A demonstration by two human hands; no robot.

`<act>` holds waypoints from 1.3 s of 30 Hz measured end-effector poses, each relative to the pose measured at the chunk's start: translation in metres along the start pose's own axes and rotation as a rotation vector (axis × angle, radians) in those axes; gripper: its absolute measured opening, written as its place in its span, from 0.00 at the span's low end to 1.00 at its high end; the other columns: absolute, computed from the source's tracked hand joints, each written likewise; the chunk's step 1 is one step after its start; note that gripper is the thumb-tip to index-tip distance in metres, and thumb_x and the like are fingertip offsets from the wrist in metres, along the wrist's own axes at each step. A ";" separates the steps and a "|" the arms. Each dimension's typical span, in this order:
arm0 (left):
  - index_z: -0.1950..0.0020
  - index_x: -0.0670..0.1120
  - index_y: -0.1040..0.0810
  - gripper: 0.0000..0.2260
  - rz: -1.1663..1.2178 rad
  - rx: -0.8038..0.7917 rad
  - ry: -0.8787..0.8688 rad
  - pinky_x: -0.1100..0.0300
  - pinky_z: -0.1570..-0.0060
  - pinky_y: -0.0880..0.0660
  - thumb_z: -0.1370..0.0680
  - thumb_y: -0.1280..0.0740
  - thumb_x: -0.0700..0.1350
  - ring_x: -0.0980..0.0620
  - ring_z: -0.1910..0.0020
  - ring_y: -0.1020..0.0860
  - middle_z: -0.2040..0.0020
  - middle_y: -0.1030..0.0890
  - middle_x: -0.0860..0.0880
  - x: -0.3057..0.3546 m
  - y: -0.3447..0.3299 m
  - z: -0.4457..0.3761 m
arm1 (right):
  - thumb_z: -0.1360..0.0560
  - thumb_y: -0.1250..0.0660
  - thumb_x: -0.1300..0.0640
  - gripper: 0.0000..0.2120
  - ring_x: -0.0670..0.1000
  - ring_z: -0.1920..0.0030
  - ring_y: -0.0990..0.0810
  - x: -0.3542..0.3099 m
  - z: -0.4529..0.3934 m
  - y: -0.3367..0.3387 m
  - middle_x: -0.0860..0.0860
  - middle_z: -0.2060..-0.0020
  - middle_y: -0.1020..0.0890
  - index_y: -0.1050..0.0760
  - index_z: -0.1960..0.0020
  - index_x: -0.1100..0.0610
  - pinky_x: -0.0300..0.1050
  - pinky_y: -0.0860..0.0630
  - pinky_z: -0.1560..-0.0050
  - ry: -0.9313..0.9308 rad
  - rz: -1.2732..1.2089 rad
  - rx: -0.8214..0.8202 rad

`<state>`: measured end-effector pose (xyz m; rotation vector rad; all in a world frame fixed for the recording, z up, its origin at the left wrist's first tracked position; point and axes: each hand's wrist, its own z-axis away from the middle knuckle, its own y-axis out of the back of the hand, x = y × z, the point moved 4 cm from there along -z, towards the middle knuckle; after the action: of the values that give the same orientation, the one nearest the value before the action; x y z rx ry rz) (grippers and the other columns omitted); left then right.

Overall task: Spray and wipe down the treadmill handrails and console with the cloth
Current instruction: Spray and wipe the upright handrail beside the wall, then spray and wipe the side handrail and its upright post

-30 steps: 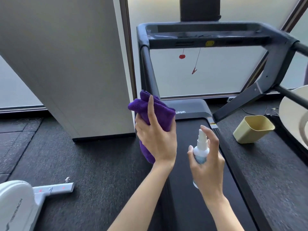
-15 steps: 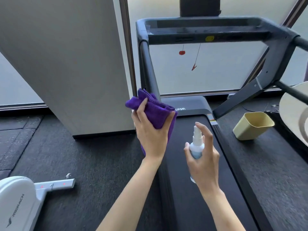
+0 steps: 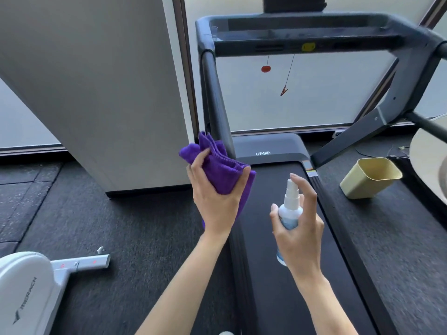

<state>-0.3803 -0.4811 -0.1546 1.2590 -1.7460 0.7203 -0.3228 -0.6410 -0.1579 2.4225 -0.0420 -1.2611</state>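
At centre frame, a person's left hand grips a bunched purple cloth of soft, looped pile, thumb and fingers curled around its folds, just in front of the treadmill's left handrail, a matte black round tube. Whether cloth and rail touch cannot be told. To the lower right of it, the right hand is wrapped around a small white plastic spray bottle with a pale blue label, its writing too small to read; the index finger rests atop the nozzle. Across the top of the frame runs the dark grey, tray-shaped console, bearing a round yellow sticker. The letters "UMA" show in white on the motor cover above the smooth black belt. A squarish beige plastic bin stands at right on the speckled rubber floor; at lower left, a white machine reads "MERACH".
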 end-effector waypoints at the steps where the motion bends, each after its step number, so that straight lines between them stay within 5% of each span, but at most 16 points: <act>1: 0.36 0.49 0.31 0.31 0.017 -0.027 -0.020 0.73 0.44 0.33 0.32 0.26 0.60 0.59 0.42 0.26 0.40 0.27 0.53 0.002 0.001 -0.007 | 0.29 0.29 0.68 0.30 0.38 0.56 0.23 -0.002 -0.003 -0.001 0.40 0.49 0.24 0.35 0.32 0.49 0.21 0.33 0.55 0.004 -0.007 0.004; 5: 0.38 0.53 0.33 0.25 0.183 -0.224 0.109 0.71 0.46 0.30 0.31 0.27 0.54 0.63 0.45 0.23 0.43 0.23 0.62 -0.021 0.010 0.010 | 0.29 0.29 0.68 0.30 0.44 0.62 0.23 -0.010 -0.010 -0.012 0.41 0.50 0.22 0.35 0.32 0.50 0.20 0.35 0.51 0.001 -0.006 -0.018; 11: 0.43 0.56 0.29 0.19 0.113 -0.444 0.123 0.55 0.44 0.26 0.32 0.29 0.54 0.53 0.47 0.22 0.47 0.21 0.49 -0.059 0.040 0.013 | 0.29 0.29 0.68 0.32 0.43 0.65 0.24 -0.032 -0.012 -0.032 0.44 0.57 0.24 0.36 0.32 0.47 0.27 0.28 0.61 0.008 0.054 -0.013; 18: 0.45 0.54 0.27 0.13 0.308 -0.388 0.202 0.69 0.50 0.28 0.28 0.33 0.52 0.61 0.54 0.22 0.53 0.19 0.61 -0.095 0.085 -0.062 | 0.30 0.30 0.62 0.29 0.41 0.62 0.25 -0.080 -0.008 -0.067 0.36 0.56 0.25 0.35 0.33 0.47 0.22 0.32 0.62 0.054 0.205 0.116; 25: 0.48 0.59 0.25 0.10 0.395 -0.688 0.389 0.62 0.51 0.24 0.27 0.34 0.60 0.59 0.54 0.22 0.52 0.19 0.57 -0.148 0.106 -0.159 | 0.30 0.29 0.67 0.33 0.44 0.62 0.27 -0.113 0.003 -0.151 0.45 0.55 0.23 0.36 0.32 0.44 0.22 0.32 0.59 -0.110 0.362 0.236; 30: 0.45 0.60 0.26 0.09 0.369 -0.797 0.374 0.63 0.48 0.26 0.25 0.34 0.55 0.59 0.51 0.21 0.48 0.20 0.58 -0.168 0.085 -0.204 | 0.28 0.30 0.65 0.31 0.52 0.55 0.21 -0.100 -0.012 -0.195 0.50 0.46 0.20 0.37 0.32 0.45 0.37 0.26 0.56 -0.269 0.496 0.310; 39: 0.43 0.52 0.27 0.13 0.437 -0.949 0.408 0.71 0.59 0.26 0.26 0.34 0.54 0.64 0.59 0.21 0.56 0.19 0.63 -0.204 0.018 -0.257 | 0.28 0.29 0.64 0.33 0.52 0.49 0.20 -0.054 -0.061 -0.242 0.49 0.39 0.21 0.39 0.31 0.43 0.36 0.29 0.51 -0.362 0.650 0.406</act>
<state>-0.2922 -0.1699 -0.2103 0.0810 -1.6808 0.2598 -0.3442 -0.3871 -0.1738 2.1422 -1.1815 -1.4253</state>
